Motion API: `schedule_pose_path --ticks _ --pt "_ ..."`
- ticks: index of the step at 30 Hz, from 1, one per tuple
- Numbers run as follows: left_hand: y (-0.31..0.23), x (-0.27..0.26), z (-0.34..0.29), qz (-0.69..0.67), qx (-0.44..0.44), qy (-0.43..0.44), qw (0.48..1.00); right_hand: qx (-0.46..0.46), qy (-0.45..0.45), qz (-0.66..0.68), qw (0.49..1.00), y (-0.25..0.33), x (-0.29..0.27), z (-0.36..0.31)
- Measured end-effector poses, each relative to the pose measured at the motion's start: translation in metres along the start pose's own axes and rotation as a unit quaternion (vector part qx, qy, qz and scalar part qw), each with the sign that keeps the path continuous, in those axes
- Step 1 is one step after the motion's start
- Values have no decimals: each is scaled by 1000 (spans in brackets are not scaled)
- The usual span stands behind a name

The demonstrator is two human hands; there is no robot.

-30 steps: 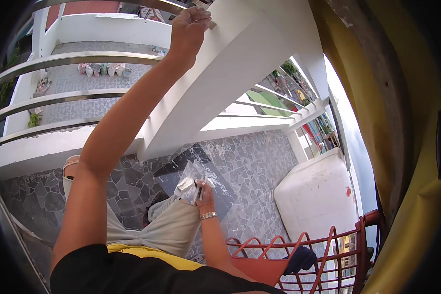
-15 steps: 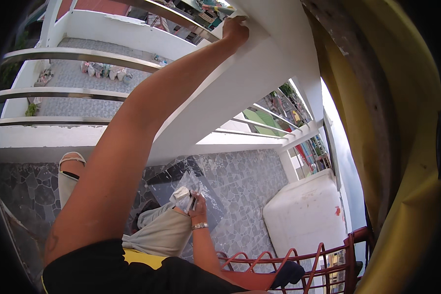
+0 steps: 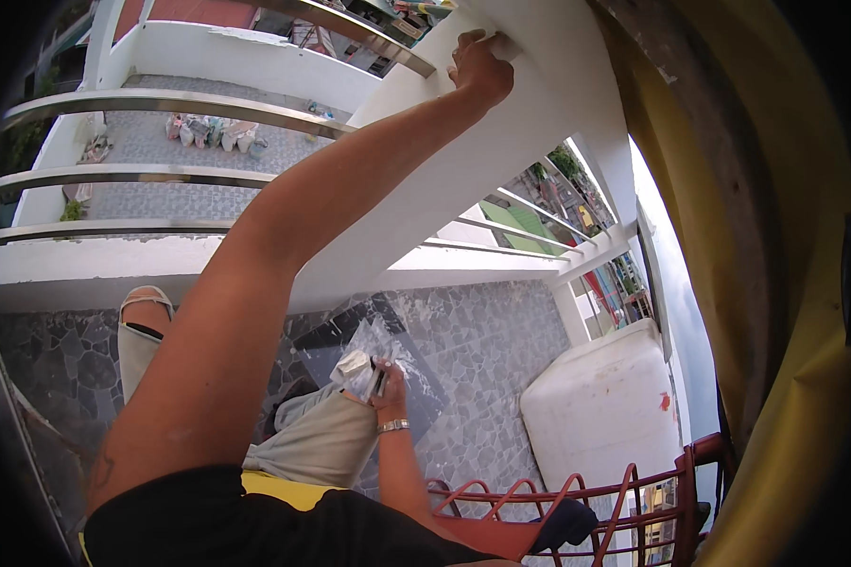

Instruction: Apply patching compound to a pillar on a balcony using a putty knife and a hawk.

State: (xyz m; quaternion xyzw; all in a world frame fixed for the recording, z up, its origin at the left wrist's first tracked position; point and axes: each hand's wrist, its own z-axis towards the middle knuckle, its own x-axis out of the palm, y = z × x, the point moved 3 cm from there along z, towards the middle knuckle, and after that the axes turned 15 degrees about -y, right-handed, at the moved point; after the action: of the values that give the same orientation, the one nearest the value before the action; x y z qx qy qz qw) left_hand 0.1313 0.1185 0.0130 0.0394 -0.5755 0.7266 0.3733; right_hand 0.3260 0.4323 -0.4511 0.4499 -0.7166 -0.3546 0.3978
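Note:
My left arm reaches up across the view to a white-painted pillar (image 3: 444,161). Against its face, near the top, my left hand (image 3: 482,68) presses with bent fingers; whatever they may hold is hidden. Lower down, by my knee, my right hand (image 3: 389,389) is closed on a clear plastic bag of white paste (image 3: 354,370). A slim dark strip, perhaps a tool's handle, shows by the fingers of this hand. A metal-banded watch (image 3: 393,426) circles the right wrist. Behind the bag, a dark board (image 3: 416,369) smeared with white lies on the floor.
Metal rails (image 3: 180,107) run along the left above a low white ledge (image 3: 85,260). To the right stand a large white rounded container (image 3: 600,406) and a red metal lattice (image 3: 624,501). Yellow-brown sheeting (image 3: 794,312) hangs at the far right. Stone-patterned tiles (image 3: 487,331) cover the floor.
On the pillar my left hand has shifted right and slightly down, its fingers more visibly bent. My right hand keeps its hold on the bag. The whole view has shifted slightly.

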Motion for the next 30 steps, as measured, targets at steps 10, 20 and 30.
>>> schedule_pose_path --ticks 10,20,30 --pt "33 -3 71 13 -37 -50 998 -293 14 -183 938 4 -11 0" --pt "34 14 89 85 29 105 990 27 -2 0 1000 -1 -3 4" --pt "-3 -10 26 47 106 15 993 30 -3 -52 998 -1 3 -3"
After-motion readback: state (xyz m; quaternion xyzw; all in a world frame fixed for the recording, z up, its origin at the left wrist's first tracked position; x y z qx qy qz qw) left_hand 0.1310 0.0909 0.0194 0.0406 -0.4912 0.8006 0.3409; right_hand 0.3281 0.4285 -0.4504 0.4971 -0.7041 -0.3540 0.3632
